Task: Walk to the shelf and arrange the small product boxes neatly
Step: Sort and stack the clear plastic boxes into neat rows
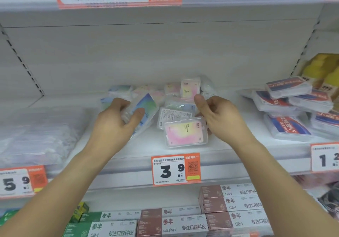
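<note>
On the white metal store shelf (229, 150), the left hand (117, 119) grips a clear blue-green plastic box (146, 108); the right hand (218, 115) curls, fingers touching a clear pink plastic box (185, 134) lying flat beside it, amid a jumble of similar boxes (176, 93)

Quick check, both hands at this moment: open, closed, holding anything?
Left hand: closed around a blue-green box, tilted up off the shelf.
Right hand: fingers curled against the pink box; whether it grips the box cannot be told.
</note>
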Tool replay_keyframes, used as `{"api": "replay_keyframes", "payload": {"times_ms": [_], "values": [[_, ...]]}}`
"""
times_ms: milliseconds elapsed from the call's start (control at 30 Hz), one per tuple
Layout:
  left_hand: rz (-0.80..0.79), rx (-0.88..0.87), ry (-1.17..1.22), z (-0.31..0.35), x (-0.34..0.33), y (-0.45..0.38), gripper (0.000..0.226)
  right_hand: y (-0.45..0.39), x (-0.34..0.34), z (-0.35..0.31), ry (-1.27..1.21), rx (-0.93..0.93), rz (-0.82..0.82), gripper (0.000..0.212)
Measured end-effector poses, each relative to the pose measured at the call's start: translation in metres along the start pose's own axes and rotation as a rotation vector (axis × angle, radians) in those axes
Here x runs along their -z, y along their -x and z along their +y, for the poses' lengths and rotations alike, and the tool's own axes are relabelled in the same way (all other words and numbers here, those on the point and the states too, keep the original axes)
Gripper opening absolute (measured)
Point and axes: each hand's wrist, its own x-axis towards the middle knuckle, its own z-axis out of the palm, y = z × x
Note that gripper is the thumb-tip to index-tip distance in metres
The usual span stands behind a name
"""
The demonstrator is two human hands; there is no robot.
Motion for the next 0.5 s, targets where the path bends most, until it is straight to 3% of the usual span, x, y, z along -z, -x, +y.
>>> {"api": "replay_keyframes", "payload": {"times_ms": [100,167,233,333,500], "values": [[0.053,-0.106,-0.026,-0.001,0.001,0.002,0.029,0.007,0.014,0.005,0.013,-0.018,-0.29,0.057],[0.085,-0.115,0.003,0.0,0.003,0.003,0.025,0.01,0.018,0.009,-0.046,-0.041,-0.372,0.067],[0.106,-0.076,0.123,0.002,0.004,0.005,0.025,0.009,0.02,0.01,-0.138,-0.01,-0.279,0.063],[0.125,0.065,0.418,0.005,0.007,0.002,0.026,0.008,0.022,0.004,-0.294,0.103,-0.096,0.04],[0.045,0.352,0.776,0.007,0.009,-0.004,0.039,0.014,0.01,-0.003,-0.314,0.241,-0.232,0.038]]}}
